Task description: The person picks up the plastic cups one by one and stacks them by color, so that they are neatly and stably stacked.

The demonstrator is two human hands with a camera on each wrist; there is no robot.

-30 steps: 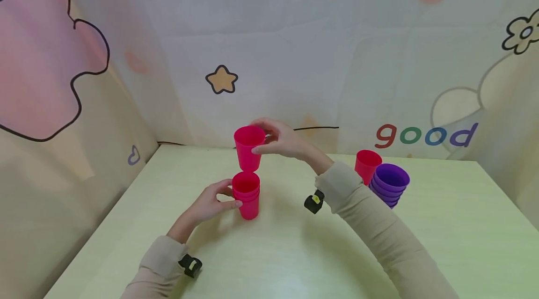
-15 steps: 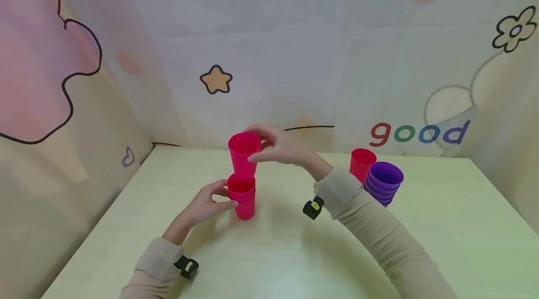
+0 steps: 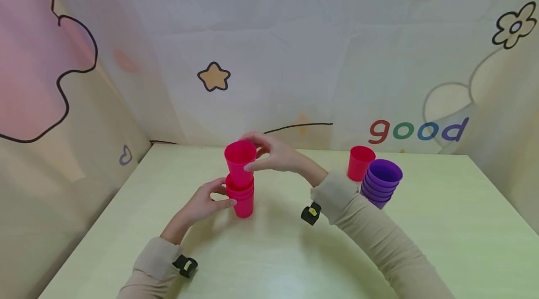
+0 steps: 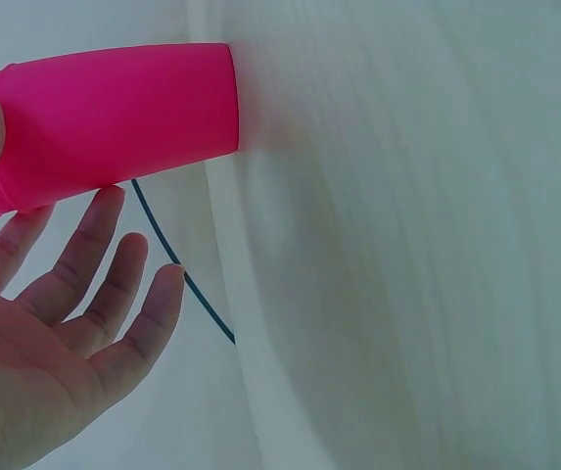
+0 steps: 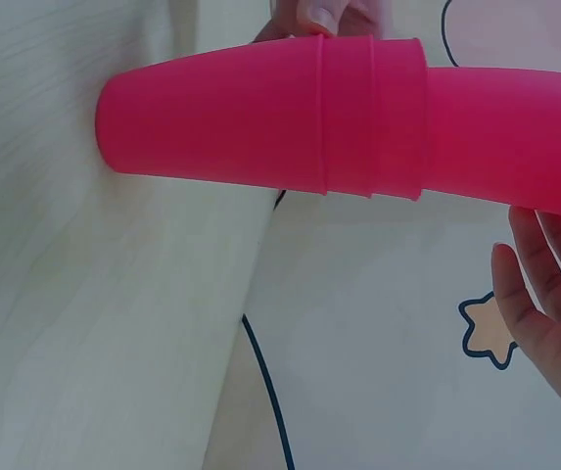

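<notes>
A short stack of nested pink cups (image 3: 244,206) stands upright on the table, left of the middle. My left hand (image 3: 206,203) grips the stack near its rims, thumb on the near side; in the left wrist view its fingertips touch the wall of the pink cup stack (image 4: 123,113). Above it, my right hand (image 3: 275,155) pinches another pink cup (image 3: 239,168) by its side. The bottom of that cup sits inside the mouth of the stack. The right wrist view shows the upper cup (image 5: 505,132) entering the rims of the stack (image 5: 221,117) in line with it.
At the right of the table (image 3: 269,261) a single red-pink cup (image 3: 358,164) stands upright. Right beside it leans a stack of several purple cups (image 3: 381,184), partly behind my right sleeve. A printed cloth backdrop (image 3: 269,65) rises behind the table.
My right hand has lowered its pink cup from above the stack into the stack's mouth. The left hand keeps its grip. The head view has shifted slightly.
</notes>
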